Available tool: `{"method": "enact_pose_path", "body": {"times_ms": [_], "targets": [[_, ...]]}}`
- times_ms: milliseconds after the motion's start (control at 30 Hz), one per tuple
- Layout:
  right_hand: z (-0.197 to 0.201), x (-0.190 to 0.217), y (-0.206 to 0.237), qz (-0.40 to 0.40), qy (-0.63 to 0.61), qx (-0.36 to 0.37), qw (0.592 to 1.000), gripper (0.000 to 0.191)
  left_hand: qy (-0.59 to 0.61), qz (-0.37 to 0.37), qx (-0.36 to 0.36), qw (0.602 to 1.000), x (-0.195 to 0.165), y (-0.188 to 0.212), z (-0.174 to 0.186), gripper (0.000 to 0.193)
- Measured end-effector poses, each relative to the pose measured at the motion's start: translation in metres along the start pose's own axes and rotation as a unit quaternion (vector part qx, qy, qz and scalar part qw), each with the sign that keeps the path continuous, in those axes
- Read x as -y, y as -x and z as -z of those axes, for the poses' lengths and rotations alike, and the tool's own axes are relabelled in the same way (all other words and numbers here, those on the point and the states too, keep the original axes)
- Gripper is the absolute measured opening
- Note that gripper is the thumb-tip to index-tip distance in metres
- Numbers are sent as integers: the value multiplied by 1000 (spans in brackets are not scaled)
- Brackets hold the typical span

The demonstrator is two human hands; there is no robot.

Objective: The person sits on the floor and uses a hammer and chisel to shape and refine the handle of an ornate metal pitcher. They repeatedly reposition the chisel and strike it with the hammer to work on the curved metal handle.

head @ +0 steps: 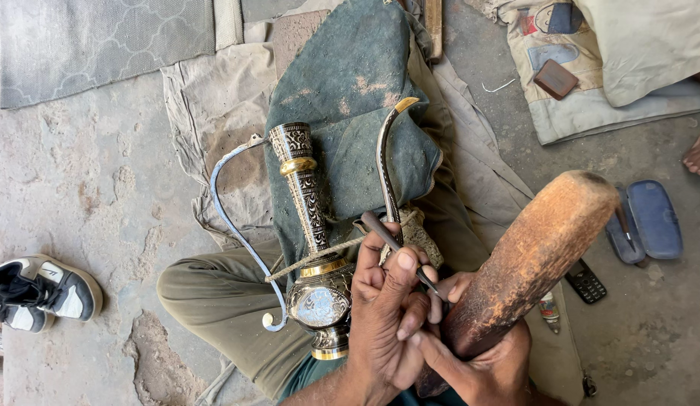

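Note:
An engraved metal ewer (314, 248) with a tall neck, brass bands, a curved spout (386, 162) and a thin looping handle (233, 222) lies across my lap on a dark green cloth (357, 83). A cord (308, 263) runs over its shoulder. My left hand (387, 316) pinches a thin metal chisel (395, 244) whose tip rests near the ewer's body. My right hand (485, 365) grips the narrow end of a thick wooden mallet (534, 256), its head raised to the right of the chisel.
A black and white sneaker (41, 293) lies at the left. An open blue spectacle case (647, 222) and a small black phone (585, 281) sit on the concrete floor at the right. Another person's bare foot (699, 154) shows at the right edge, near cushions (613, 68).

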State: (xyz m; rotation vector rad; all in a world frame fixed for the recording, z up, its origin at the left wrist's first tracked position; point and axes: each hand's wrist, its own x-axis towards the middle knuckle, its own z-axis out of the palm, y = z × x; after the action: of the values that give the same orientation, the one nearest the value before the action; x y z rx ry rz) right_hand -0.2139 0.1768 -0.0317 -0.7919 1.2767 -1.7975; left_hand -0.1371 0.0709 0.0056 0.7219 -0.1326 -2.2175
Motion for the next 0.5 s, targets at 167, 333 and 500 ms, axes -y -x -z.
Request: {"method": "enact_pose_path", "body": {"times_ms": [167, 333, 500], "targets": [[32, -2, -10, -109, -157, -75, 979, 58, -116, -86, 51, 988, -39, 2, -10, 41], [84, -11, -36, -288, -169, -147, 931, 61, -566, -239, 252, 748, -89, -36, -10, 30], [113, -23, -30, -367, -18, -140, 919, 72, -689, -119, 287, 654, -95, -73, -8, 34]]}}
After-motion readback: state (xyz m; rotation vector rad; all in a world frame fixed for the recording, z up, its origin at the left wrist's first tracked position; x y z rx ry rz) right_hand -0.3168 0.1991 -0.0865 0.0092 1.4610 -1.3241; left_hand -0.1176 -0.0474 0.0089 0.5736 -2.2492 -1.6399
